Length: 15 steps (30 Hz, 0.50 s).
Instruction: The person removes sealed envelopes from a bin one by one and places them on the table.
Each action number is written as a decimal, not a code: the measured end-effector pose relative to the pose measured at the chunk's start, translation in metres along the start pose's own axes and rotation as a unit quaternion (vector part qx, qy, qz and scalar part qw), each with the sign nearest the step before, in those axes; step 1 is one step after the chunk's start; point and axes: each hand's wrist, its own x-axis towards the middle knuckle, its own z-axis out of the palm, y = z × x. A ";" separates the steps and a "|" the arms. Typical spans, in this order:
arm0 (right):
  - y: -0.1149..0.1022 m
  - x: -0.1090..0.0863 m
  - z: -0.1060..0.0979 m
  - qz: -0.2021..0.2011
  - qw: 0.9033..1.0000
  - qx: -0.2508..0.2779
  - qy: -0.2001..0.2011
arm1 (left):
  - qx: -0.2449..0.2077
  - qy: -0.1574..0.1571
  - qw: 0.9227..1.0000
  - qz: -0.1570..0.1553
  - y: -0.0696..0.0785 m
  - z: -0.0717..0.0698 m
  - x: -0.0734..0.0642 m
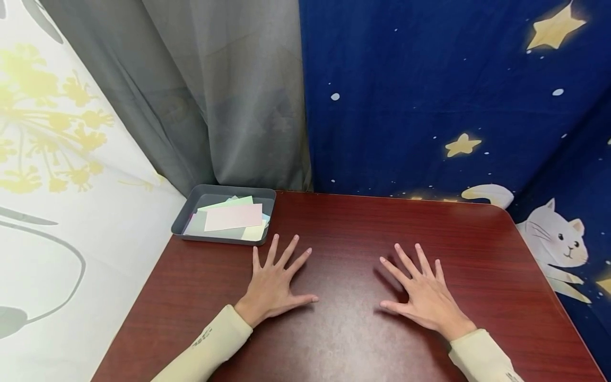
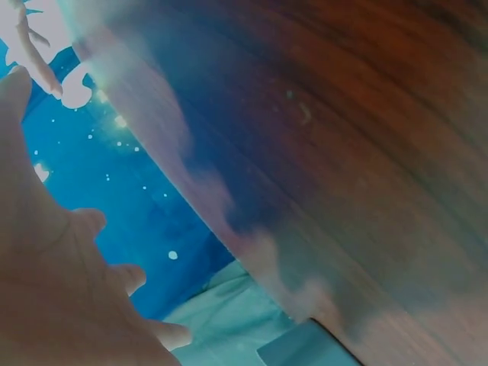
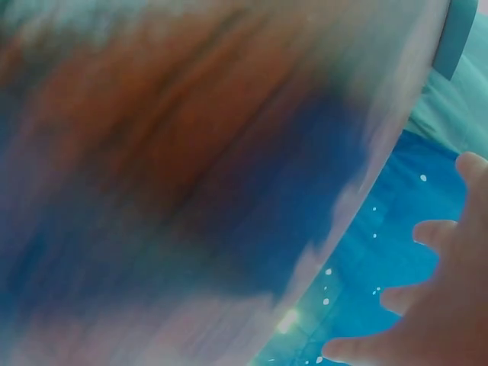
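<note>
My left hand (image 1: 273,286) is spread wide over the dark red-brown table (image 1: 343,329), palm down, holding nothing. Its fingertips point at the near right corner of a grey tray (image 1: 224,240). Inside that tray lie several paper slips, with a pink slip (image 1: 234,217) on top and a pale green slip (image 1: 243,201) partly under it. To the right, my right hand (image 1: 425,297) is also spread with nothing in it, and its shadow falls on the tabletop. In the left wrist view, the left hand (image 2: 61,282) shows along the left side; in the right wrist view, the right hand (image 3: 450,282) shows fingers apart.
A grey curtain (image 1: 253,95) hangs behind the tray. Beside it, a blue curtain (image 1: 406,106) with stars and a white cat print runs along the table's back edge and right side. White patterned cloth (image 1: 95,254) borders the left edge.
</note>
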 end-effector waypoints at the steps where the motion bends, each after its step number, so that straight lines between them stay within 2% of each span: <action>1: 0.000 0.000 0.000 0.002 1.000 -0.001 -0.002 | 0.001 -0.002 1.000 -0.001 -0.001 0.001 0.000; 15: 0.001 0.013 -0.002 -0.003 1.000 -0.009 -0.006 | -0.025 -0.030 0.999 -0.017 -0.008 0.000 0.009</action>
